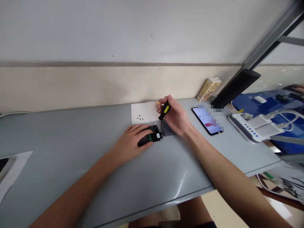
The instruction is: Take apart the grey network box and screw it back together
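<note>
My left hand (pixel 134 139) is closed around an opened black device (pixel 156 136) with a green circuit board showing inside, and steadies it on the grey table. My right hand (pixel 175 115) grips a black and yellow screwdriver (pixel 164 110). The screwdriver slants down to the left, its tip reaching into the device; exactly what it touches is too small to tell. Several tiny dark screws (pixel 140 117) lie on a white sheet of paper (pixel 147 109) behind the device. Beneath my right wrist, partly hidden, sits a dark grey box (pixel 167 130).
A lit phone (pixel 207 120) lies to the right on the table (pixel 83 139). Farther right are a white power strip (pixel 247 128) with plugged-in chargers, a leaning black bar (pixel 235 88) and a yellow carton (pixel 209 89). More paper (pixel 17 171) lies at the left edge.
</note>
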Tool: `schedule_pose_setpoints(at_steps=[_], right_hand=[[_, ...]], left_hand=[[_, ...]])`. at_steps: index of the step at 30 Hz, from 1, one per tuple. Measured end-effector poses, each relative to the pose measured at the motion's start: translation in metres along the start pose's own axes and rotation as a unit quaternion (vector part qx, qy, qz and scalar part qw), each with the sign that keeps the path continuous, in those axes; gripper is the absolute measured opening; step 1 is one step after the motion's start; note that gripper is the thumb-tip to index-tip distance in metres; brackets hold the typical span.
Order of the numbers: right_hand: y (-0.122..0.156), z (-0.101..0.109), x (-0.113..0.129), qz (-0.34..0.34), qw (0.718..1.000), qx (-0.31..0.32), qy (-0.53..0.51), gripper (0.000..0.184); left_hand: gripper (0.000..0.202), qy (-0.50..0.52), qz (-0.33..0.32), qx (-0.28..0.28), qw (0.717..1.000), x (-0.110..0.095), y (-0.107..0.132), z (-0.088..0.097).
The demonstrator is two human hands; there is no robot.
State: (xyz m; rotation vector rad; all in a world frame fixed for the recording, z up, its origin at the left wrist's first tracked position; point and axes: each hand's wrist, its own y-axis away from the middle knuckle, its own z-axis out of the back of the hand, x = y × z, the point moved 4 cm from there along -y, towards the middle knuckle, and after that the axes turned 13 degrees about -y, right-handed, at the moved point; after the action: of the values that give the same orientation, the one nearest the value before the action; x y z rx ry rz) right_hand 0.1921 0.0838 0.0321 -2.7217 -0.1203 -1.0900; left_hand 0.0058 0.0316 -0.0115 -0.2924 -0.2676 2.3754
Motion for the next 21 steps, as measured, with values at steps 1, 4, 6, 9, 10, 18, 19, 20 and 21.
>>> schedule_pose_setpoints(at_steps=[1, 4, 6, 9, 10, 18, 19, 20, 21], right_hand=[[0.0001, 0.0016, -0.0016, 0.004, 1.0, -0.003, 0.006, 0.042], [-0.0005, 0.004, -0.007, 0.008, 1.0, -0.006, 0.028, 0.054], [-0.0009, 0.0023, -0.0082, 0.0, 1.0, 0.001, 0.019, 0.053], [0.0001, -0.0018, -0.005, -0.018, 1.0, 0.009, -0.008, 0.047], [0.0008, -0.0025, -0.0033, -0.021, 1.0, 0.01, -0.011, 0.044], [0.0016, 0.0, -0.0027, 0.017, 0.999, 0.006, 0.043, 0.049], [0.001, -0.0008, -0.0025, 0.027, 0.998, 0.004, 0.051, 0.048], [0.0005, -0.0019, -0.0021, 0.032, 0.998, 0.001, 0.054, 0.046], [0.0002, -0.0031, -0.0015, 0.03, 0.998, -0.001, 0.052, 0.046]], left_hand=[[0.03, 0.0, 0.0, 0.001, 1.0, 0.0001, 0.0, 0.0], [0.031, 0.002, 0.002, 0.004, 1.0, 0.0, -0.0002, 0.0001], [0.032, 0.001, 0.005, 0.005, 1.0, -0.0004, -0.0003, -0.0001], [0.03, 0.002, 0.009, -0.001, 1.0, -0.0005, -0.0002, -0.0005], [0.03, 0.004, 0.01, -0.003, 1.0, -0.0004, -0.0001, -0.0006], [0.031, 0.003, 0.0, 0.006, 1.0, 0.0, -0.0001, -0.0007], [0.031, 0.002, 0.0, 0.007, 1.0, -0.0001, -0.0002, -0.0007], [0.032, 0.002, 0.0, 0.006, 1.0, -0.0001, -0.0002, -0.0007], [0.032, 0.001, 0.002, 0.002, 1.0, -0.0001, -0.0002, -0.0005]])
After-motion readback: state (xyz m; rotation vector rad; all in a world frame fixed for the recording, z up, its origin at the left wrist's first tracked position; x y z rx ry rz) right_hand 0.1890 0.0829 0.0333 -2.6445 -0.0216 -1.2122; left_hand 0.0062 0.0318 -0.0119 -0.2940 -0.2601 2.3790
